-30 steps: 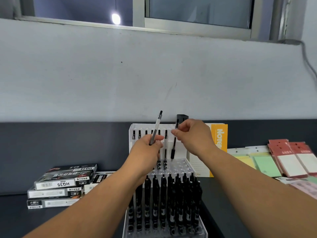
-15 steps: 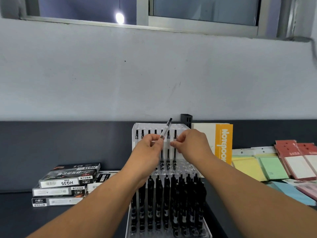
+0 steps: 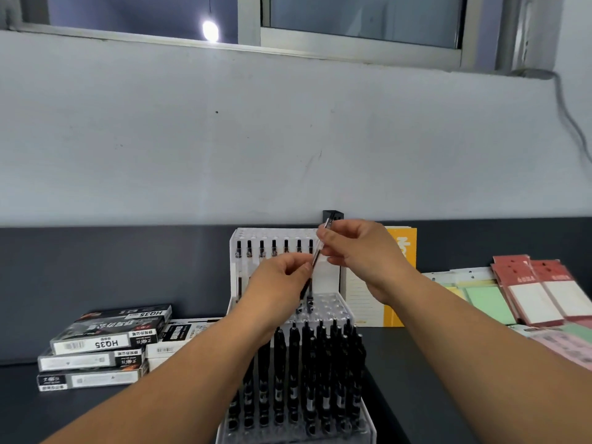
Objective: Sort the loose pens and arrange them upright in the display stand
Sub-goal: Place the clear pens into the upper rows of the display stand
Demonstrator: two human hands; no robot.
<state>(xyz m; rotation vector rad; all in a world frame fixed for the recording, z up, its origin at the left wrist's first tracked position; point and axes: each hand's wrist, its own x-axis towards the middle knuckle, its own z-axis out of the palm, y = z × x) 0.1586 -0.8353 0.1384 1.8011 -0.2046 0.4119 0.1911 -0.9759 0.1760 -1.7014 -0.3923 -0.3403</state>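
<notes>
A clear stepped display stand (image 3: 336, 310) stands on the dark table in front of me. Its back row holds several clear pens (image 3: 274, 248) upright, and its front rows are packed with black pens (image 3: 309, 373). Both hands are raised over the stand's back rows with one clear pen (image 3: 317, 257) tilted between them. My left hand (image 3: 282, 283) pinches the pen's lower part. My right hand (image 3: 355, 248) pinches its upper part near the cap end. The pen's lower tip is hidden behind my left hand.
A stack of black and white pen boxes (image 3: 105, 344) lies at the left. An orange and white notebook (image 3: 398, 277) leans behind the stand. Pastel and red note pads (image 3: 541, 293) cover the right side. A grey wall rises just behind the table.
My right hand let go of the pen it was lowering into the back row and rose to pinch the tilted pen in my left hand. That pen has tipped further right.
</notes>
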